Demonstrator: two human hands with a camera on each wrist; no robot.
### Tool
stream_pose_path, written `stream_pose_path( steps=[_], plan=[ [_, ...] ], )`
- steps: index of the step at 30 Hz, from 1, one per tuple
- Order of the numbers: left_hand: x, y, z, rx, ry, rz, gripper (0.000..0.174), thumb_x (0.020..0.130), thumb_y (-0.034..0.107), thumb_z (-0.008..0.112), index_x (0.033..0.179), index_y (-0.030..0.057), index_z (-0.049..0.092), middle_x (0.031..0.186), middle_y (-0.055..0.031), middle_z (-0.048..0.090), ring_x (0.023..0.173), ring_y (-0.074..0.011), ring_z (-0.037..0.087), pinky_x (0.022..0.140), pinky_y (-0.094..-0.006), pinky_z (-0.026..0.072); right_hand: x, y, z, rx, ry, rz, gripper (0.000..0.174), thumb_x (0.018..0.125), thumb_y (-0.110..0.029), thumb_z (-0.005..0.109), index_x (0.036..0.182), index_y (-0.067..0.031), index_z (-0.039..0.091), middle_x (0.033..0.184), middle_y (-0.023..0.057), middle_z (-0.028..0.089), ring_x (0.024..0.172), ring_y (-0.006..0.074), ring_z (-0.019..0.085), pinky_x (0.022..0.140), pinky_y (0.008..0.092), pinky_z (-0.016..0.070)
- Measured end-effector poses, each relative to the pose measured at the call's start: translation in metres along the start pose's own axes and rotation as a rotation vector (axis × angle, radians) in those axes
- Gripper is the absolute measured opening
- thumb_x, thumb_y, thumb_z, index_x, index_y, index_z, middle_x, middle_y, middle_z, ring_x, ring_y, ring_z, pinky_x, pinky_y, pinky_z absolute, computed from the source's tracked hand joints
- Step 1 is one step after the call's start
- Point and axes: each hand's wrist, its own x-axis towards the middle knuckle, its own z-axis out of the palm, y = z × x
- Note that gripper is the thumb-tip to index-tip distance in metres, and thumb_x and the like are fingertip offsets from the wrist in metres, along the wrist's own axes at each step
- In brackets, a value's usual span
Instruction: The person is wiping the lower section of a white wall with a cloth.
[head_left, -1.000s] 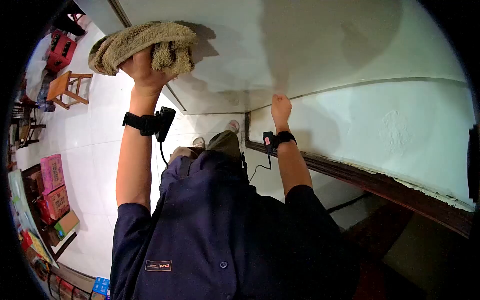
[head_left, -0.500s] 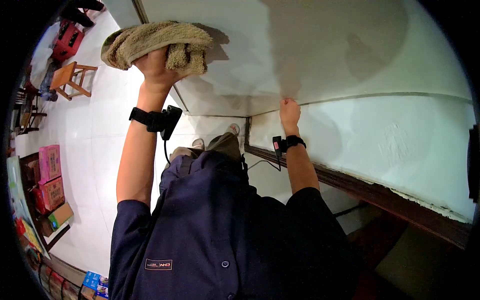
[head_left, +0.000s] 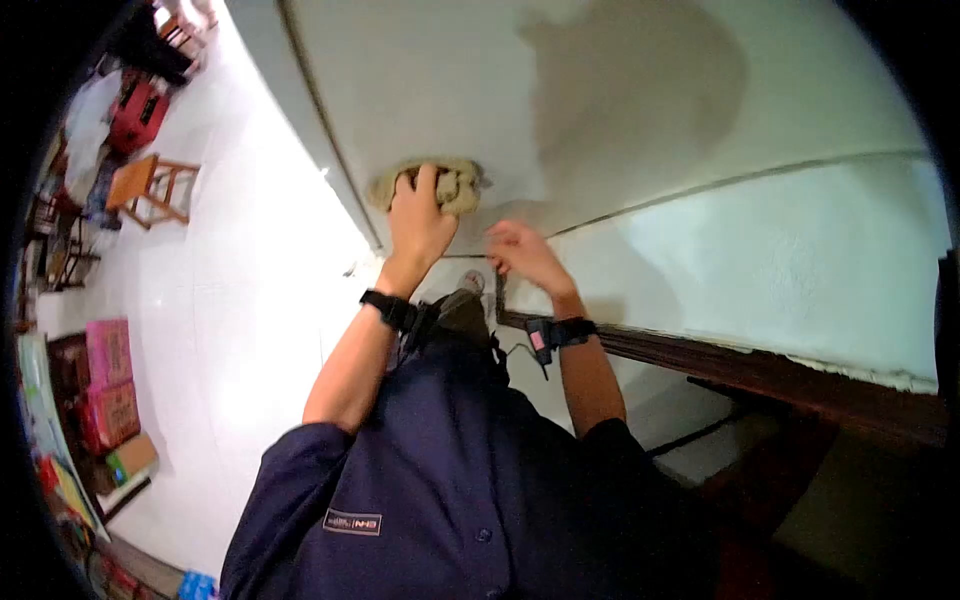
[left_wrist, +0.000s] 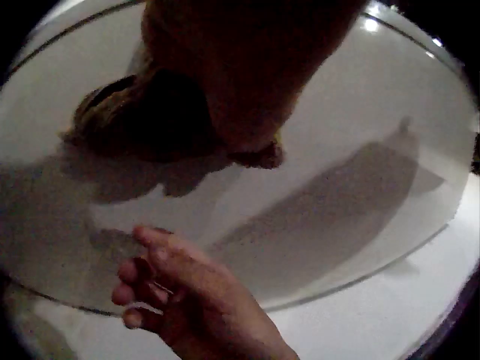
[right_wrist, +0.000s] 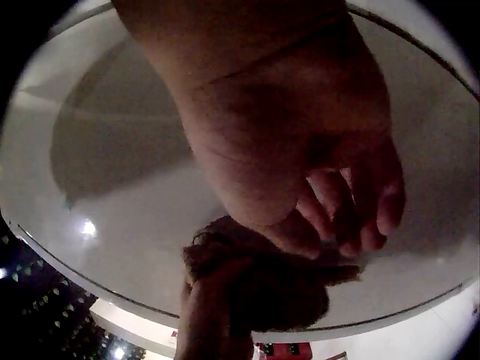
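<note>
A tan, bunched terry towel (head_left: pixel 455 190) is gripped by my left hand (head_left: pixel 418 218) against the white panel (head_left: pixel 420 90) in the head view. My right hand (head_left: pixel 525 255) is beside it on the right, fingers loosely bent and holding nothing. In the left wrist view the towel (left_wrist: pixel 112 124) looks dark under the left hand (left_wrist: pixel 247 67), with the right hand (left_wrist: pixel 217 300) below it. The right wrist view has the right hand's palm (right_wrist: pixel 277 135) close above the towel (right_wrist: pixel 285 292).
A dark wooden trim (head_left: pixel 680 365) runs along the base of the pale wall section (head_left: pixel 780 260) at right. On the left, a wooden stool (head_left: pixel 150 188) and a red crate (head_left: pixel 138 115) stand on the white tiled floor (head_left: pixel 240 300). Pink and red boxes (head_left: pixel 108 355) sit at far left.
My left hand has brought the towel down and to the right across the panel. The right hand has moved left toward it, and its fingers have loosened from a fist.
</note>
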Motion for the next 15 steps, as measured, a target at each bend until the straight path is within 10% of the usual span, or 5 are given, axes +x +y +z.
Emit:
stream_pose_path(
  steps=[3, 9, 15],
  plan=[
    [-0.005, 0.010, 0.015, -0.121, -0.053, 0.188, 0.051, 0.072, 0.014, 0.068, 0.116, 0.0023, 0.046, 0.110, -0.0235, 0.052, 0.101, -0.0432, 0.050, 0.088, -0.0461, 0.0420, -0.010, -0.003, 0.006, 0.143, -0.186, -0.012, 0.029, 0.090, -0.012, 0.059, 0.116, -0.0005, 0.056, 0.094, 0.0074, 0.065, 0.081, 0.0150, 0.064, 0.068, 0.0276, 0.0519],
    [-0.023, 0.051, 0.011, -0.391, -0.274, 0.314, 0.064, 0.069, 0.025, 0.073, 0.123, 0.0053, 0.045, 0.110, -0.0221, 0.051, 0.104, -0.0416, 0.049, 0.088, -0.0458, 0.0427, -0.043, -0.017, 0.009, 0.607, 0.153, -0.232, 0.038, 0.090, -0.008, 0.054, 0.126, -0.0009, 0.049, 0.117, 0.0095, 0.059, 0.102, 0.0215, 0.060, 0.081, 0.0331, 0.0518],
    [-0.032, 0.092, -0.023, -0.121, -0.659, 0.538, 0.076, 0.078, 0.052, 0.065, 0.134, 0.0062, 0.043, 0.123, -0.0218, 0.049, 0.118, -0.0358, 0.044, 0.099, -0.0486, 0.0285, -0.074, -0.008, -0.009, 1.199, 0.023, -0.359, 0.044, 0.090, -0.016, 0.043, 0.132, -0.0001, 0.042, 0.130, 0.0117, 0.050, 0.116, 0.0273, 0.051, 0.097, 0.0425, 0.0436]
  ],
)
